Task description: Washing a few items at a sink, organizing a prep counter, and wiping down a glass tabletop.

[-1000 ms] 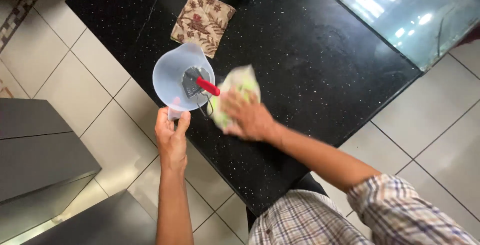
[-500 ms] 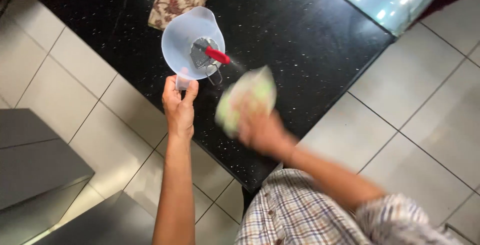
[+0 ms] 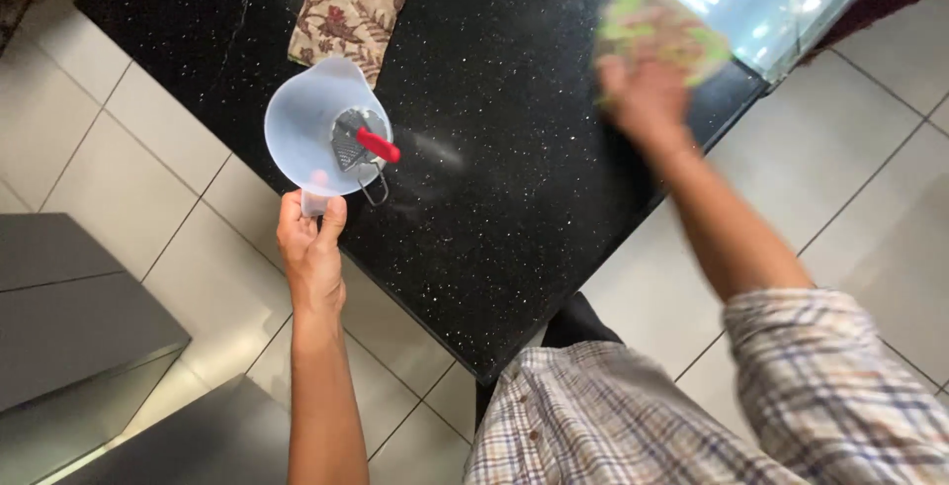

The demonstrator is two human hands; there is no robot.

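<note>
countertop: black, speckled; a faint wet streak runs beside the jug.
right hand: blurred; it has swung from beside the jug out to the far counter edge, closed on a green cloth.
jug: pale plastic, unmoved at the near edge; your left hand grips its handle.
grater: red-handled, inside the jug.
patterned cloth: flat, behind the jug.
</note>
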